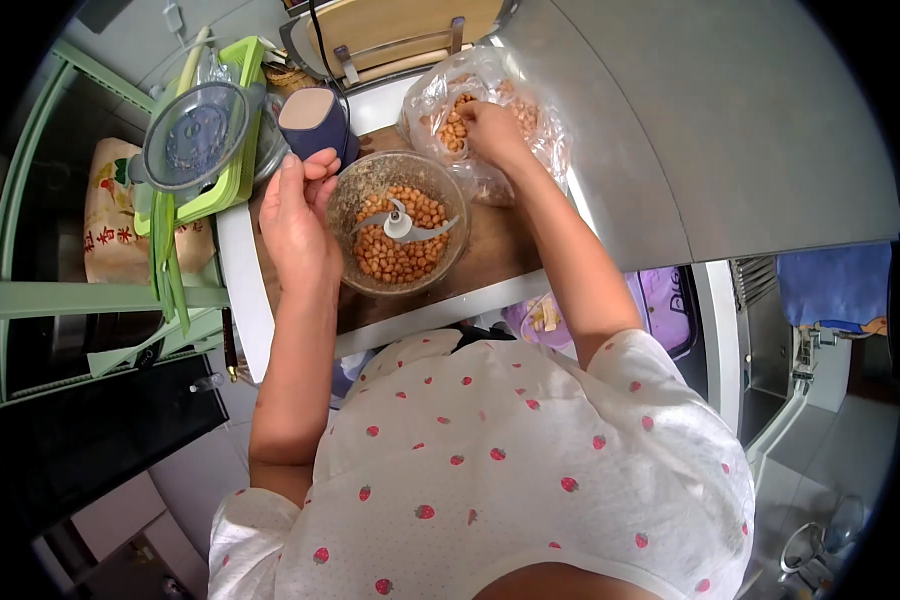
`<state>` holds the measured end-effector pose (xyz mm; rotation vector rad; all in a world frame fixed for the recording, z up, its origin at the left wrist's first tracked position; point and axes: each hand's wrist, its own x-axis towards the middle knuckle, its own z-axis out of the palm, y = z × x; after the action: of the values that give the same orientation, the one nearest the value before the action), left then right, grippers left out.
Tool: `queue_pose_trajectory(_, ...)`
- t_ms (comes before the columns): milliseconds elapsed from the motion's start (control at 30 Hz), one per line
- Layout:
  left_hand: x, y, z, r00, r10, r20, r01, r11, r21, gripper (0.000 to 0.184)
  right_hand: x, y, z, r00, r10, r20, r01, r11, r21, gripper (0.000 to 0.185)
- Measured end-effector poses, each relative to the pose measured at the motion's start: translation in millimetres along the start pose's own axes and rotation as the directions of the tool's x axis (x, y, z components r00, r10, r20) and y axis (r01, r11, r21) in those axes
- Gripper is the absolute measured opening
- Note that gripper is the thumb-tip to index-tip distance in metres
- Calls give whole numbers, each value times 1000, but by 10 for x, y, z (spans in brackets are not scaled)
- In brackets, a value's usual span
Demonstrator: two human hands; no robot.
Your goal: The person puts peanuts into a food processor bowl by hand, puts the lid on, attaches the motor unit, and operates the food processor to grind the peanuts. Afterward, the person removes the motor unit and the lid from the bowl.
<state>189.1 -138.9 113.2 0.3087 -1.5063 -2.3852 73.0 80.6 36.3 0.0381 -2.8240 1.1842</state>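
A clear round bowl [347,195] holds reddish-brown peanuts [403,262], with a metal blade [398,224] on a white hub standing among them. Behind it to the right lies an open plastic bag [432,90] of peanuts. My right hand [492,132] reaches into the bag's opening, its fingers curled down at the peanuts; whether they grip any is hidden. At the bowl's left side my left hand [300,205] is raised, palm up, fingers apart and slightly bent, with nothing in it.
A dark blue appliance [315,122] stands behind my left hand. Left of it, a clear lid [196,135] rests on a green basket [234,190] with green onions [166,250] hanging down. A wooden board [410,22] leans at the back. The grey cabinet [670,120] is at the right.
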Motion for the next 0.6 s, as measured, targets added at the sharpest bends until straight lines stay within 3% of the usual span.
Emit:
queue_pose_trajectory(67,14,-15,44,1000,6,-6,-6,1000,13,25,146,45,66,992,-65,111,90,969,-230,26)
queue_pose_trajectory(167,53,-26,101,999,34,39,-35,999,1,25,332,100,161,964,-100,245,189,908,-374,26)
queue_pose_trajectory(367,211,12,429,989,-2,146,-13,994,105,25,463,208,540,938,-85,336,213,905,-367,35)
queue_pose_trajectory(433,281,8,591,960,-91,265,11,957,291,24,297,17,363,917,-43,396,211,896,-391,31)
queue_pose_trajectory(500,398,-56,711,939,-128,319,5,933,359,23,212,10,294,901,-117,417,303,859,-414,36)
queue_pose_trajectory(600,564,-211,923,766,-381,518,30,826,563,20,331,339,463,899,-120,421,323,831,-453,39)
